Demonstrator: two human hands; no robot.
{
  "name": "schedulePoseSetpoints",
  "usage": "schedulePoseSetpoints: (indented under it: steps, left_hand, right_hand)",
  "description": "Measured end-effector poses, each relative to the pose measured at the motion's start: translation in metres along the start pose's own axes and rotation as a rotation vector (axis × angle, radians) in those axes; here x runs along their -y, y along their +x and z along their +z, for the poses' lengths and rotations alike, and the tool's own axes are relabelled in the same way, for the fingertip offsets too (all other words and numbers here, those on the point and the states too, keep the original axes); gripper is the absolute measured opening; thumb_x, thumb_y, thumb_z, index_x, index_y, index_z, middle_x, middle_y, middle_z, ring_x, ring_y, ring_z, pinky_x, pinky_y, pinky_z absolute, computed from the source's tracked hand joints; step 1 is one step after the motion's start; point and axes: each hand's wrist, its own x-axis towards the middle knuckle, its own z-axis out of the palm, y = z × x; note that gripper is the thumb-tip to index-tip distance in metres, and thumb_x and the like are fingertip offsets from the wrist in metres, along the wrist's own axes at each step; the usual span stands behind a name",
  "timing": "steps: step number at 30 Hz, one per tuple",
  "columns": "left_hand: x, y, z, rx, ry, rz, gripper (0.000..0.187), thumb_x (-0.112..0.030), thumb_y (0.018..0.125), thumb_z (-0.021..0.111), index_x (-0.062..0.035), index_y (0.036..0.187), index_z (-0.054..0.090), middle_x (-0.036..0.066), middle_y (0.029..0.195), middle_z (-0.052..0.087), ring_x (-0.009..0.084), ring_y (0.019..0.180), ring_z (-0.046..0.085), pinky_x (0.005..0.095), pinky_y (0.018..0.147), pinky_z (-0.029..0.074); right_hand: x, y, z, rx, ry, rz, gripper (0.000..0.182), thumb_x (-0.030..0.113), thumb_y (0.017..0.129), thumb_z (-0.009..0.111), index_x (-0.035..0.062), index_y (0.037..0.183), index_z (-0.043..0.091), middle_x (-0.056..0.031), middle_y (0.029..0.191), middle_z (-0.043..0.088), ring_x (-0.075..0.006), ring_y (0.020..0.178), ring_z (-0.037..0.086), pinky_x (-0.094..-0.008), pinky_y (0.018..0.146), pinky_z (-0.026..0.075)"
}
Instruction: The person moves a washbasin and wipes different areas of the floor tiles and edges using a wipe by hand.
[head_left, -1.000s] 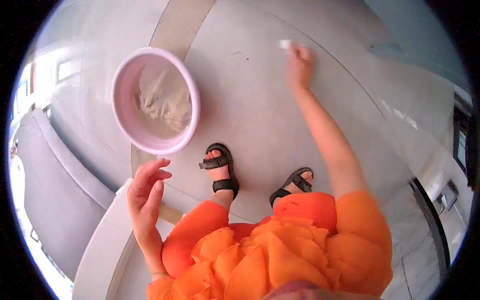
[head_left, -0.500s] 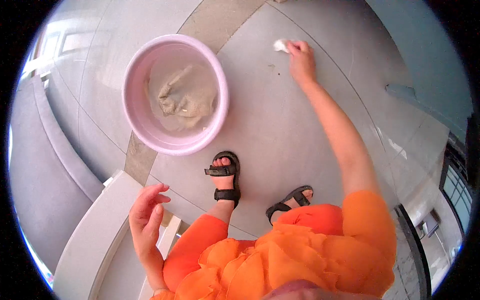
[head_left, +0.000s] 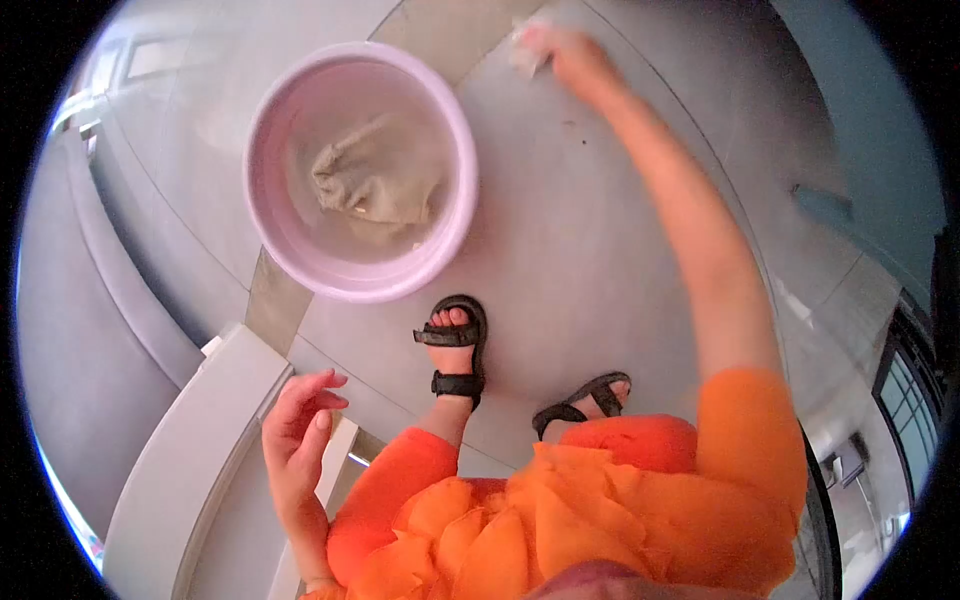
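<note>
At the upper middle, my right hand (head_left: 572,62) is closed on a crumpled white tissue or thin cloth (head_left: 526,58), low over the grey tiled floor (head_left: 570,240). Motion blurs its fingers. To the left of that arm stands a pink plastic basin (head_left: 462,190), holding cloudy water and a soaked beige cloth (head_left: 385,185). Nearer to me, my left hand (head_left: 300,425) hangs above a pale wooden edge, fingers loosely bent and apart, holding nothing. A dark speck (head_left: 584,142) lies on the floor below my right wrist.
My feet in black sandals (head_left: 455,335) stand between the basin and my body. A grey upholstered piece (head_left: 95,320) and a white furniture edge (head_left: 200,430) border the left. A blue-grey surface (head_left: 870,120) rises at the upper right.
My right hand has moved up and left across the floor with the white tissue or cloth. The view has shifted slightly; my left hand keeps nearly the same pose.
</note>
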Motion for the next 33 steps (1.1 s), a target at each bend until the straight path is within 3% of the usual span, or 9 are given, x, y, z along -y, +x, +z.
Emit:
schedulePoseSetpoints:
  steps: [1,4,7,10,12,15,20,29,33]
  left_hand:
    - [-0.002,0.001,0.001,0.026,0.005,0.002,0.033,-0.016,0.084,0.059,0.0008,0.113,0.055,0.01,0.106,0.056,0.0141,0.086,0.056,0.0269,0.079,0.044]
    - [-0.009,0.002,0.006,0.05,0.021,-0.012,0.033,-0.015,0.084,0.059,0.0007,0.114,0.055,0.01,0.106,0.056,0.0142,0.087,0.056,0.027,0.079,0.044]
    - [-0.014,0.003,0.011,0.057,0.033,0.026,0.033,-0.014,0.084,0.058,0.0006,0.114,0.054,0.01,0.105,0.056,0.0145,0.088,0.056,0.0269,0.079,0.044]
    - [-0.015,0.002,0.016,0.067,0.043,0.051,0.033,-0.013,0.084,0.057,0.0008,0.114,0.054,0.01,0.105,0.057,0.0147,0.088,0.056,0.027,0.079,0.044]
    - [-0.015,-0.001,0.018,0.083,0.046,0.044,0.032,-0.012,0.085,0.057,0.0009,0.114,0.054,0.01,0.105,0.057,0.0147,0.088,0.056,0.0271,0.079,0.044]
    - [-0.014,-0.004,0.02,0.108,0.045,0.047,0.032,-0.012,0.085,0.056,0.0011,0.114,0.055,0.01,0.105,0.057,0.0146,0.088,0.055,0.0272,0.08,0.044]
    - [-0.011,-0.008,0.022,0.101,0.049,0.048,0.032,-0.013,0.085,0.057,0.0012,0.114,0.054,0.01,0.105,0.057,0.0146,0.088,0.055,0.0273,0.079,0.044]
    - [-0.011,-0.013,0.024,0.136,0.062,0.063,0.032,-0.011,0.085,0.056,0.0014,0.114,0.054,0.011,0.105,0.057,0.0153,0.088,0.055,0.0276,0.08,0.044]
    - [-0.013,-0.015,0.027,0.143,0.101,0.088,0.034,-0.015,0.084,0.056,0.0008,0.114,0.054,0.009,0.105,0.058,0.0141,0.086,0.054,0.0274,0.081,0.043]
  right_hand:
    - [0.003,0.014,-0.014,0.023,0.098,0.195,0.034,0.003,0.082,0.042,0.014,0.106,0.064,-0.006,0.118,0.057,-0.0262,0.109,0.05,-0.0345,0.095,0.039]
    - [-0.022,0.012,0.041,-0.198,0.186,-0.069,0.038,-0.003,0.078,0.043,0.013,0.106,0.064,-0.0037,0.121,0.055,-0.0264,0.111,0.05,-0.0331,0.096,0.038]
    - [-0.006,-0.047,0.046,0.017,-0.218,-0.582,0.038,-0.004,0.078,0.043,0.0106,0.106,0.063,-0.006,0.121,0.055,-0.0257,0.113,0.049,-0.0316,0.095,0.038]
    - [-0.028,-0.074,0.011,0.393,-0.238,-0.643,0.037,-0.004,0.082,0.04,0.0088,0.11,0.061,-0.0084,0.121,0.055,-0.0253,0.114,0.049,-0.0318,0.096,0.038]
    - [-0.043,-0.069,-0.014,0.473,0.27,-0.147,0.04,-0.005,0.082,0.04,0.0095,0.114,0.059,-0.009,0.122,0.054,-0.0254,0.113,0.05,-0.0333,0.097,0.038]
    - [-0.018,-0.071,-0.071,-0.093,0.089,0.173,0.04,-0.004,0.077,0.042,0.011,0.107,0.063,-0.0094,0.115,0.059,-0.0274,0.111,0.052,-0.0357,0.096,0.038]
    - [-0.07,-0.109,-0.012,-0.547,-0.416,-0.053,0.026,0.008,0.082,0.047,0.0073,0.102,0.063,-0.012,0.113,0.059,-0.0321,0.107,0.051,-0.0387,0.094,0.038]
    - [0.003,-0.155,0.036,-0.346,-0.225,0.137,0.017,0.02,0.08,0.06,0.0082,0.092,0.065,-0.009,0.11,0.056,-0.0323,0.102,0.05,-0.0398,0.089,0.04]
    - [0.001,-0.186,0.056,-0.41,-0.273,-0.035,0.017,0.013,0.078,0.061,0.0087,0.094,0.063,-0.0077,0.107,0.055,-0.0306,0.1,0.051,-0.0388,0.087,0.041]
